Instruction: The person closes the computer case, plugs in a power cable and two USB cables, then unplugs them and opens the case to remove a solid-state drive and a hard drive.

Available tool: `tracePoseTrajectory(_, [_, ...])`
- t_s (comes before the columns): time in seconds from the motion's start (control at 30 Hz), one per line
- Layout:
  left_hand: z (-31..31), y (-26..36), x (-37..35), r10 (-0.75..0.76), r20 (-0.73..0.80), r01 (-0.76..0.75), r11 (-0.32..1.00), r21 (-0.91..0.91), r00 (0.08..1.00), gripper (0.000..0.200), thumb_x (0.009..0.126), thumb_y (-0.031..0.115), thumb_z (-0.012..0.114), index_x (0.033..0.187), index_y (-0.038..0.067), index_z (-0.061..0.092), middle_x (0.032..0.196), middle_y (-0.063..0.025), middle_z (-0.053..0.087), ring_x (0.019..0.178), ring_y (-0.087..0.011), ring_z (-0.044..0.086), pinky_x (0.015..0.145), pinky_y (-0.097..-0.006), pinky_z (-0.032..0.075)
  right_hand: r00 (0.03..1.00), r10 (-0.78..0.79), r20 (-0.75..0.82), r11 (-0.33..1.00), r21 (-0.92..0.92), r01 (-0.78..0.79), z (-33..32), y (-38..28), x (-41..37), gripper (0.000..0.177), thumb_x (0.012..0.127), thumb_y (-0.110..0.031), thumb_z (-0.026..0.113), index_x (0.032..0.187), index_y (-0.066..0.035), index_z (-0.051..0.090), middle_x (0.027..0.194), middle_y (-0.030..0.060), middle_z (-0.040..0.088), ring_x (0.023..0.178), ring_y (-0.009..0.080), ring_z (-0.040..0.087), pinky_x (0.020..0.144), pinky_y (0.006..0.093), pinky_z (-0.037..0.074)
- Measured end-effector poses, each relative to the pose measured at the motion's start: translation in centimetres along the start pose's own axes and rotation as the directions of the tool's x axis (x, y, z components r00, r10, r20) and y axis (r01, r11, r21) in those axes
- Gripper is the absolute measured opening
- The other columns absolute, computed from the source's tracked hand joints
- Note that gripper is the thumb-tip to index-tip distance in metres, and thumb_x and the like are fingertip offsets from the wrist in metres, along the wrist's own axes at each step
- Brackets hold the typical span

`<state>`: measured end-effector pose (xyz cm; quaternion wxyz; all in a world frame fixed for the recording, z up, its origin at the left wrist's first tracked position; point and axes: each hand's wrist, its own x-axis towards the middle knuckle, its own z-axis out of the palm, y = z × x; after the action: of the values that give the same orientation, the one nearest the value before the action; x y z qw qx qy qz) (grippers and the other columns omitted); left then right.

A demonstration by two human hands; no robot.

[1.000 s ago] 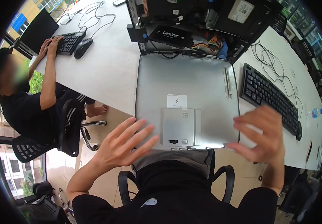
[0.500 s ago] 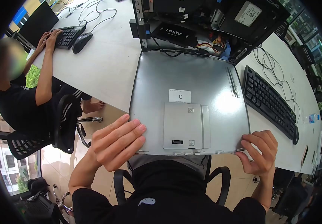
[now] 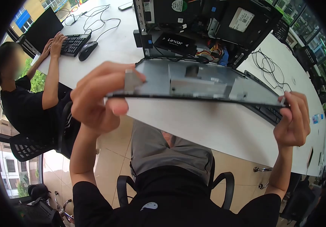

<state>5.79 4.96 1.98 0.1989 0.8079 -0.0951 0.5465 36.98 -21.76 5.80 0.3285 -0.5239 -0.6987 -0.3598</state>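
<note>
A metal computer side panel (image 3: pixel 153 77) is raised and tilted, its near edge up toward me and its far edge close to the opened computer case (image 3: pixel 147 28). My left hand (image 3: pixel 96 100) grips the panel's left end, thumb below and fingers above. At the right end, my right hand (image 3: pixel 293 121) pinches the corner between thumb and fingers. Inside the case lies a black drive labelled Lexar (image 3: pixel 175 41), with coloured cables (image 3: pixel 217 47) beside it.
On the white desk (image 3: pixel 159 117), a black keyboard (image 3: pixel 263 111) sits partly behind the panel's right end. Loose cables (image 3: pixel 269 66) lie at the right. To the left, another person (image 3: pixel 23 98) rests both hands at a keyboard (image 3: pixel 74 44) near a mouse (image 3: pixel 88 50).
The panel's near edge has swung up off the desk, from lying nearly flat to steeply tilted. Both my hands have risen with it, and the left now grips its end.
</note>
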Motion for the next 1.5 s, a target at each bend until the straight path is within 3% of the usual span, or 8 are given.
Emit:
tracePoseTrajectory(0.13, [-0.3, -3.1, 2.5, 0.067, -0.115, -0.043, 0.979, 0.200, 0.991, 0.022, 0.107, 0.014, 0.064, 0.104, -0.008, 0.067, 0.083, -0.0076, 0.071, 0.071, -0.0109, 0.058, 0.067, -0.0229, 0.047, 0.993, 0.100, -0.066, 0.994, -0.040, -0.103, 1.0, 2.3, 2.3, 0.011, 0.096, 0.007, 0.069, 0.104, 0.014, 0.072, 0.093, 0.0206, 0.074, 0.078, 0.0258, 0.068, 0.071, 0.0328, 0.056])
tracePoseTrajectory(0.33, [0.3, -7.9, 5.6, -0.055, -0.279, 0.076, 0.995, 0.066, 0.959, 0.031, 0.111, 0.027, 0.060, 0.098, 0.000, 0.065, 0.078, 0.0084, 0.047, 0.071, -0.0008, 0.035, 0.062, -0.0204, 0.024, 0.902, 0.351, -0.251, 0.935, 0.142, -0.325, 4.4, 6.8, 3.8, 0.016, 0.103, -0.010, 0.071, 0.111, -0.001, 0.081, 0.105, 0.0083, 0.081, 0.089, 0.0108, 0.073, 0.075, 0.0247, 0.059])
tracePoseTrajectory(0.4, [-1.2, -8.4, 5.9, -0.033, -0.117, 0.042, 0.996, 0.075, 0.993, 0.030, 0.108, 0.031, 0.065, 0.097, 0.004, 0.061, 0.082, 0.0040, 0.048, 0.074, -0.0061, 0.039, 0.067, -0.0246, 0.031, 0.883, 0.361, -0.298, 0.932, 0.121, -0.340, 5.1, 7.4, 4.2, 0.016, 0.103, -0.012, 0.072, 0.111, -0.002, 0.081, 0.103, 0.0079, 0.081, 0.087, 0.0104, 0.073, 0.075, 0.0234, 0.058])
tracePoseTrajectory(0.57, [2.3, -8.9, 6.8, 0.122, -0.388, -0.030, 0.972, 0.235, 0.914, 0.039, 0.114, 0.026, 0.053, 0.081, 0.007, 0.049, 0.073, 0.0074, 0.034, 0.068, -0.0039, 0.027, 0.060, -0.0249, 0.021, 0.853, 0.460, -0.246, 0.887, 0.163, -0.431, 5.0, 8.3, 3.9, 0.026, 0.105, -0.020, 0.071, 0.116, 0.002, 0.078, 0.098, 0.0107, 0.079, 0.083, 0.0147, 0.073, 0.077, 0.0267, 0.059])
tracePoseTrajectory(1.0, [2.6, -7.8, 7.2, -0.082, -0.316, 0.123, 0.986, 0.112, 0.945, 0.020, 0.111, 0.020, 0.060, 0.105, 0.001, 0.063, 0.092, 0.0028, 0.057, 0.076, -0.0042, 0.039, 0.067, -0.0213, 0.030, 0.761, 0.624, -0.179, 0.711, 0.534, -0.458, 6.7, 8.0, 4.7, 0.018, 0.100, -0.014, 0.077, 0.113, -0.002, 0.080, 0.100, 0.0027, 0.078, 0.082, 0.0035, 0.064, 0.065, 0.0188, 0.047])
tracePoseTrajectory(1.17, [2.2, -9.1, 8.3, -0.158, -0.425, 0.291, 0.918, 0.269, 0.892, 0.057, 0.100, 0.038, 0.076, 0.138, 0.002, 0.052, 0.122, -0.0097, 0.061, 0.111, -0.0156, 0.057, 0.099, -0.0327, 0.051, 0.735, 0.620, -0.274, 0.759, 0.446, -0.474, 8.0, 7.5, 6.6, 0.024, 0.094, -0.017, 0.083, 0.116, -0.005, 0.080, 0.106, 0.0032, 0.073, 0.083, 0.0078, 0.065, 0.071, 0.0222, 0.054])
tracePoseTrajectory(1.27, [2.0, -10.1, 9.4, -0.220, -0.427, 0.329, 0.923, 0.201, 0.877, 0.067, 0.100, 0.040, 0.076, 0.145, 0.001, 0.046, 0.134, -0.0133, 0.057, 0.122, -0.0190, 0.055, 0.102, -0.0367, 0.050, 0.743, 0.585, -0.326, 0.811, 0.238, -0.534, 8.5, 8.8, 6.7, 0.055, 0.090, -0.033, 0.087, 0.135, -0.006, 0.071, 0.134, 0.0107, 0.065, 0.113, 0.0171, 0.064, 0.088, 0.0320, 0.056])
tracePoseTrajectory(1.5, [0.9, -14.6, 10.0, -0.535, -0.175, 0.525, 0.845, -0.100, 0.827, 0.103, 0.094, 0.071, 0.066, 0.162, 0.001, 0.033, 0.148, -0.0203, 0.051, 0.137, -0.0276, 0.050, 0.115, -0.0417, 0.037, 0.595, 0.804, 0.026, 0.432, 0.661, -0.613, 9.6, 10.0, 8.7, 0.093, 0.085, -0.053, 0.086, 0.146, 0.009, 0.055, 0.134, 0.0171, 0.066, 0.126, 0.0251, 0.062, 0.113, 0.0348, 0.042])
